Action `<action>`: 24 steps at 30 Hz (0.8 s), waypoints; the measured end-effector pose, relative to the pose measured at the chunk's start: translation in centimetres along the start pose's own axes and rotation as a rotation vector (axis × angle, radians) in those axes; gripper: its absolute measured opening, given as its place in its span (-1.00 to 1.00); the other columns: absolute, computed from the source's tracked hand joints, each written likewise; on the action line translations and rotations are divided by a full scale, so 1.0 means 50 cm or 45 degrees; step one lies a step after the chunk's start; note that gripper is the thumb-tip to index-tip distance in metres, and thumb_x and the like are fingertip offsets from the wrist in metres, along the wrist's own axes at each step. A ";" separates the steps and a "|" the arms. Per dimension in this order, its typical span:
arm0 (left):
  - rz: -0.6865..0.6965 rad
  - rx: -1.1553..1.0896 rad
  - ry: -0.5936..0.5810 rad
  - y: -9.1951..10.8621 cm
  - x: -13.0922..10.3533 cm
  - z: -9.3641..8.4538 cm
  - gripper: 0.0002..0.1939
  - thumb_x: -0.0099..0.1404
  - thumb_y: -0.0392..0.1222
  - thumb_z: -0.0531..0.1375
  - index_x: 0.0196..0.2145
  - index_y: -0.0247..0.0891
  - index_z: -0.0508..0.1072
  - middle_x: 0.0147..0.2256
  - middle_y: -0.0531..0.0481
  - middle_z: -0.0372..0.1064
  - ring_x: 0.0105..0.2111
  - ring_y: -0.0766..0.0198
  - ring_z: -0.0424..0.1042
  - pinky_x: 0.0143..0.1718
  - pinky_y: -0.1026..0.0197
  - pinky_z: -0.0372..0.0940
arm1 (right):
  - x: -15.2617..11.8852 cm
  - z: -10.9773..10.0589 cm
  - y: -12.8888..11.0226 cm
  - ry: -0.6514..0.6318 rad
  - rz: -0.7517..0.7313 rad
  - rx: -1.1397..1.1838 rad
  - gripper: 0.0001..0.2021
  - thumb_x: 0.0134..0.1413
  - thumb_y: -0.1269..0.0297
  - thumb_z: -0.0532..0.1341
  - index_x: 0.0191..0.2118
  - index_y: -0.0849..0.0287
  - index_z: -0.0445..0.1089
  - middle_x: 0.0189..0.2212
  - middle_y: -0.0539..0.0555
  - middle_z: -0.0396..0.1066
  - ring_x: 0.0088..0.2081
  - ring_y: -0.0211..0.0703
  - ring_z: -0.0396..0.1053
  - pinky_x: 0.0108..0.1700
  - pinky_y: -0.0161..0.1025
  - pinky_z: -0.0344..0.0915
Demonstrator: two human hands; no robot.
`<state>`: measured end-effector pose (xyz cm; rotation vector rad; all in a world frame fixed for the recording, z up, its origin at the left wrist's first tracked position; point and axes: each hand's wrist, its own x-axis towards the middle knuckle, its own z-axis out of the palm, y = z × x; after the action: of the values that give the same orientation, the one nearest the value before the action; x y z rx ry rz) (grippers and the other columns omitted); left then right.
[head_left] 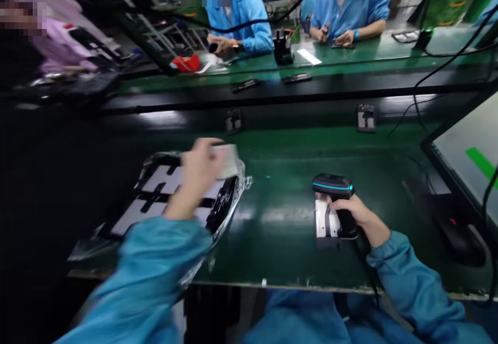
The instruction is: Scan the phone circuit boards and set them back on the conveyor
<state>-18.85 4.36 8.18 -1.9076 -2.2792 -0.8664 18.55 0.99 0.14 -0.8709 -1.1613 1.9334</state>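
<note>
- Although the left hand [199,166] is blurred, its fingers can be seen closed on a flat pale piece [229,161], raised above the far right corner of a plastic-wrapped batch; the piece's details are too smeared to read.
- The right hand [357,210] is wrapped around the handle of a black barcode scanner [333,184] with a glowing cyan strip along its head.
- Directly below the scanner's head, partly covered by its handle, a flat module [321,220] with a white face and a dark central band lies on the green desk [272,250].
- Under the left hand and forearm, the batch of white-faced modules [130,218] with black strips sits in clear plastic wrap [229,213], crumpled along its right side.
- Right of the scanner, near the desk's right end, are a black computer mouse [462,240] with a small red light and a tilted monitor [462,149] showing a green bar.
- Toward the far edge, well apart, stand two small modules: one left of centre [234,121], one farther right [366,118].
- Beyond a dark rail [272,97], two co-workers in blue, one left [249,17] and one right [365,12], hold small items at another desk [373,58].
</note>
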 end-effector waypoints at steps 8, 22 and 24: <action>-0.036 -0.463 -0.183 0.197 -0.142 0.181 -0.68 0.31 -0.08 0.15 -0.03 -0.26 0.44 -0.47 0.08 0.42 -0.53 0.32 0.37 -0.40 0.31 0.20 | -0.009 0.021 -0.010 -0.047 0.010 -0.072 -0.91 -0.30 0.35 0.34 -0.50 0.16 0.48 -0.43 0.02 0.46 -0.30 -0.08 0.34 -0.16 -0.18 0.27; -0.014 -1.030 -0.605 0.220 -0.241 0.215 -0.64 0.28 -0.07 0.18 -0.01 -0.24 0.43 -0.11 -0.09 0.45 -0.24 0.22 0.46 -0.23 0.24 0.38 | 0.032 -0.049 0.002 -0.016 0.051 0.255 -0.71 -0.17 0.34 0.35 -0.21 0.24 0.57 -0.10 0.14 0.54 0.00 0.03 0.41 0.19 -0.06 0.20; -0.017 -1.154 -0.739 0.244 -0.300 0.233 -0.68 0.28 -0.07 0.20 -0.05 -0.23 0.45 -0.10 -0.11 0.41 -0.23 0.22 0.46 -0.24 0.22 0.40 | 0.039 -0.064 0.003 0.024 0.050 0.246 -0.69 -0.15 0.35 0.36 -0.17 0.25 0.56 -0.12 0.13 0.55 -0.04 -0.01 0.43 0.17 -0.08 0.24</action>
<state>-0.39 -2.88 -2.64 -2.7955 -2.3831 -1.7718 20.14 3.94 -1.55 -0.8114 -0.9345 2.0255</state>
